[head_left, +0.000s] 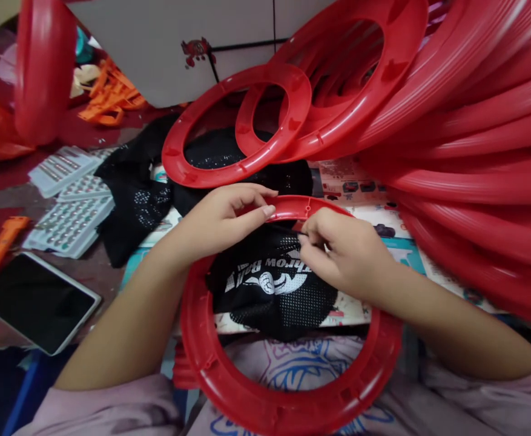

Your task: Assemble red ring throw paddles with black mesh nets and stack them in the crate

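Note:
A red plastic ring [287, 412] lies in front of me, its near side over my lap and its far side on the table edge. Across its opening hangs a black mesh net [287, 297] with white "Throw Ball" lettering. My right hand [342, 248] pinches the net's upper edge close to the ring's far rim. On that same rim rests my left hand [238, 215], fingers stretched out and thumb apart, at the net's upper left. Whether its fingertips touch the net, I cannot tell.
Red rings [242, 175] lean behind, beside a large pile of red rings [465, 133] at right. Black nets [133, 200] lie left of centre. Clear plastic boxes of small metal parts [72, 224], a tablet [38, 303] and orange plastic pieces [111, 94] are farther left.

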`<state>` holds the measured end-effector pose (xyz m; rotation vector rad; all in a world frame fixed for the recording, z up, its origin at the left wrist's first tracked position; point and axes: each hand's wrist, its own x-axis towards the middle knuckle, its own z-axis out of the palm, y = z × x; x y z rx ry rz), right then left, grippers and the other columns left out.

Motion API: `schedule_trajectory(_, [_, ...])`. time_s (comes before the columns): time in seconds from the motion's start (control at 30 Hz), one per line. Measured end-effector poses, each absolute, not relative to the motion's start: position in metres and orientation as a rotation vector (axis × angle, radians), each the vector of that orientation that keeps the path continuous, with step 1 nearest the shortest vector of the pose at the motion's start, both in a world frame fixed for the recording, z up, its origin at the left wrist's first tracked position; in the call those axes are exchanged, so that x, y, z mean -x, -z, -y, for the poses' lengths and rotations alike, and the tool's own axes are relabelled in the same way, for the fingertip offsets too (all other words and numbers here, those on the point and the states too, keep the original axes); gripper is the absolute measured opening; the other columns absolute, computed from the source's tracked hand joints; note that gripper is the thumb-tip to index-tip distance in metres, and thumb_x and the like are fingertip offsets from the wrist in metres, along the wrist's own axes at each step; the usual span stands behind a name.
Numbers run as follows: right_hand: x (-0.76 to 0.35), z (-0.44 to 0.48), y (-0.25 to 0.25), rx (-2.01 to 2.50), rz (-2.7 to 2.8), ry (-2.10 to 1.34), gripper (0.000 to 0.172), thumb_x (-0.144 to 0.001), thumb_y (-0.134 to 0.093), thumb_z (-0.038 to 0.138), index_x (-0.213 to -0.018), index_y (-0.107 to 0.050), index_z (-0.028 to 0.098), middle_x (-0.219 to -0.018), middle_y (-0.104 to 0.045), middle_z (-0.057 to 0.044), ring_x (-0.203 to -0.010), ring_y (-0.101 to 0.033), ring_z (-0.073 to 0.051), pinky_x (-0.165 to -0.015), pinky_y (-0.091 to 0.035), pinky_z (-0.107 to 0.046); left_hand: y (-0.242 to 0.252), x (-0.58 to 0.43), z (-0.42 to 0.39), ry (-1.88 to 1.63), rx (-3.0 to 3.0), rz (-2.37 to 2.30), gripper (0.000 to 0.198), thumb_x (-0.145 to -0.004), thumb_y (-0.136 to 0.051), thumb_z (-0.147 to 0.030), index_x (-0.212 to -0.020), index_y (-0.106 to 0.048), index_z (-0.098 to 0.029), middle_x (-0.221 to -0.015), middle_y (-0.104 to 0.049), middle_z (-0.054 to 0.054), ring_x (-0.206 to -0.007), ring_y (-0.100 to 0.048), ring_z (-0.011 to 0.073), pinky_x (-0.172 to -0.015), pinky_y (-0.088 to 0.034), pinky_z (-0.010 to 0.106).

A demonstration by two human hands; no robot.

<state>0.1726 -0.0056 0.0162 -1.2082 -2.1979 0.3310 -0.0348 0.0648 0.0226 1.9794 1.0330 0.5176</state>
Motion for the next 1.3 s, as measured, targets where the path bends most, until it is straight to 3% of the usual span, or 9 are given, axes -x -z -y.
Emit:
schedule_trajectory(0.13, [-0.179,0.000,-0.011,1.032,2.328,-0.262,0.030,-0.091,-0.040,0.013,-0.103,-0.067,0.018,-0.079,-0.065,-0.003,-0.068,-0.057,-0.014,-0.061,-0.042,-0.024,-0.022,0.040,-0.071,-0.460,-2.026,-0.936,0.013,-0.080,-0.064,-0.029,-0.083,-0.071,-0.018,-0.124,-0.065,0.008,-0.110,-0.063,0.0232,-0.101,-0.047,0.040])
schedule_trajectory(0.5, [-0.183,-0.005,-0.006,1.121,2.400,-0.055,0.032,-0.092,-0.042,0.017,-0.091,-0.074,0.017,-0.077,-0.066,-0.005,-0.065,-0.055,-0.015,-0.055,-0.034,-0.028,-0.022,0.039,-0.069,-0.464,-2.087,-0.956,0.011,-0.077,-0.068,-0.027,-0.084,-0.070,-0.018,-0.125,-0.065,0.007,-0.112,-0.062,0.0229,-0.103,-0.046,0.038])
schedule_trajectory(0.67, [-0.182,-0.007,-0.004,1.122,2.420,0.077,0.033,-0.092,-0.040,0.017,-0.095,-0.074,0.016,-0.073,-0.065,-0.006,-0.066,-0.054,-0.018,-0.057,-0.033,-0.030,-0.019,0.034,-0.067,-0.548,-2.033,-1.019,0.011,-0.083,-0.060,-0.023,-0.077,-0.068,-0.017,-0.116,-0.068,0.007,-0.104,-0.065,0.0200,-0.099,-0.048,0.036])
schedule_trajectory(0.9, [-0.180,-0.011,-0.001,1.131,2.496,0.121,0.033,-0.093,-0.041,0.015,-0.106,-0.072,0.016,-0.077,-0.064,-0.007,-0.070,-0.052,-0.020,-0.061,-0.033,-0.032,-0.013,0.028,-0.067,-0.616,-2.169,-1.033,0.012,-0.079,-0.057,-0.016,-0.074,-0.068,-0.014,-0.104,-0.071,0.008,-0.099,-0.066,0.0199,-0.090,-0.050,0.033])
schedule_trajectory(1.3, [-0.177,-0.010,-0.003,1.192,2.575,0.148,0.030,-0.090,-0.048,0.013,-0.107,-0.072,0.014,-0.070,-0.061,-0.006,-0.065,-0.050,-0.020,-0.059,-0.026,-0.032,-0.012,0.025,-0.067,-0.609,-2.190,-1.086,0.011,-0.074,-0.057,-0.012,-0.068,-0.066,-0.013,-0.100,-0.070,0.007,-0.096,-0.066,0.0190,-0.087,-0.051,0.031])
